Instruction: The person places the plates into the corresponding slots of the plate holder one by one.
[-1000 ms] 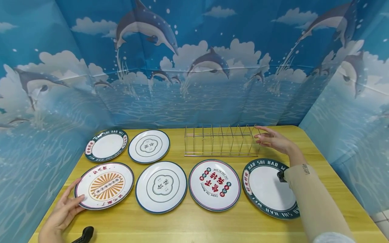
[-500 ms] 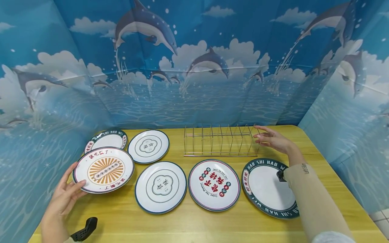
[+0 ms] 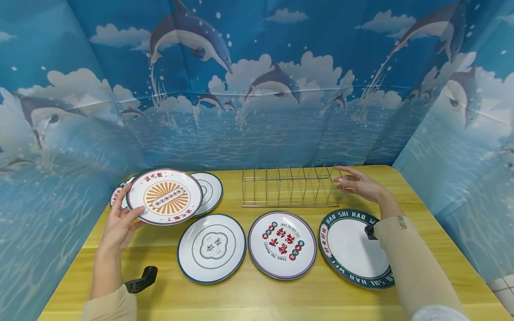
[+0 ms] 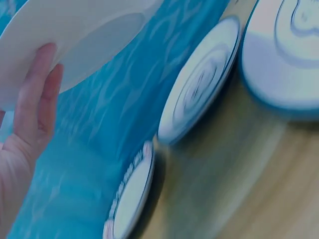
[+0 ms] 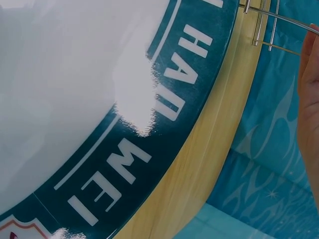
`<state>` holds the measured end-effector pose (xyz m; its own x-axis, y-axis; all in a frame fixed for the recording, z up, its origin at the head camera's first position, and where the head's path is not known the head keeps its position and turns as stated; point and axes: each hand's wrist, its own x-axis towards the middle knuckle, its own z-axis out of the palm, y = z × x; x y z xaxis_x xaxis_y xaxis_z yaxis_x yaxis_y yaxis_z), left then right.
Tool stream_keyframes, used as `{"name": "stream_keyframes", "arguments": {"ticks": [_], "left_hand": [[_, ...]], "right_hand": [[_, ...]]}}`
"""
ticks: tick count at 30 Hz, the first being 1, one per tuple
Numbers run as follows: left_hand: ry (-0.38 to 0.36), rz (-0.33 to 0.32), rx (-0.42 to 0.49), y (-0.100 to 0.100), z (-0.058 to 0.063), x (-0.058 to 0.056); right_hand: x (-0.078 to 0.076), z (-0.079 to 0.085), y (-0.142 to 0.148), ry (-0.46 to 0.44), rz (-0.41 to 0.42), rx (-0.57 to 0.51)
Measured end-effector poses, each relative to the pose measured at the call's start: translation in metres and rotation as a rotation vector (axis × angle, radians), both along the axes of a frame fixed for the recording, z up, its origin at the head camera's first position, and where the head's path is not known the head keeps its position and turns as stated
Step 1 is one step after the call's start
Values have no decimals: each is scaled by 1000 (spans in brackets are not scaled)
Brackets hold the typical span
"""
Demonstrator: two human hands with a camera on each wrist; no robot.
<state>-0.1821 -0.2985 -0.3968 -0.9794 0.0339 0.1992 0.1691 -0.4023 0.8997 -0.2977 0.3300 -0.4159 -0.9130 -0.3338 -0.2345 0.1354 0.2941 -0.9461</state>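
Note:
My left hand (image 3: 123, 220) pinches the left rim of a white plate (image 3: 165, 196) with an orange sunburst and red characters. The plate is raised over the table, face up and slightly tilted. In the left wrist view, the fingers (image 4: 32, 89) lie against its pale underside. Behind it, a green-rimmed plate (image 3: 117, 196) and a small blue-rimmed plate (image 3: 213, 189) are partly hidden. At the back right, my right hand (image 3: 361, 185) holds the end of a wire dish rack (image 3: 291, 205), with thumb and fingers at its last wire. No plates stand in the rack's slots.
Along the front of the wooden table (image 3: 257, 298) lie a blue-rimmed plate (image 3: 211, 248), a plate with red characters (image 3: 282, 245) and a large green-rimmed plate (image 3: 357, 245), under the right forearm. A dolphin-print cloth (image 3: 257, 111) hangs right behind the rack and along both sides.
My left hand has lifted the sunburst plate from the front left and carried it up, back and rightward, over the two rear plates. My right hand has stayed at the dish rack.

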Motion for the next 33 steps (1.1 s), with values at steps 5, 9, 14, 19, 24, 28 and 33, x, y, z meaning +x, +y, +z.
{"name": "stream_keyframes", "arguments": {"ticks": [5,9,14,19,24,28,33], "left_hand": [[-24,12,-63,36,11,-19],[-47,15,-115,65,19,-33],[-71,-30,-135,100,28,-47],[-84,-80,-160,132,33,-58],[-52,-122,-199,161,34,-69],[-36,-148,-204,182,35,-77],[-41,-152,-233,206,38,-85]], "right_hand": [[-1,0,1,7,-1,-4],[-1,-1,1,4,-2,-8],[-2,-2,0,3,1,-14],[-2,-3,0,3,2,-17],[-2,-3,1,5,5,-21],[-2,-4,1,-5,9,-27],[-1,-2,0,-5,17,-28]]}}
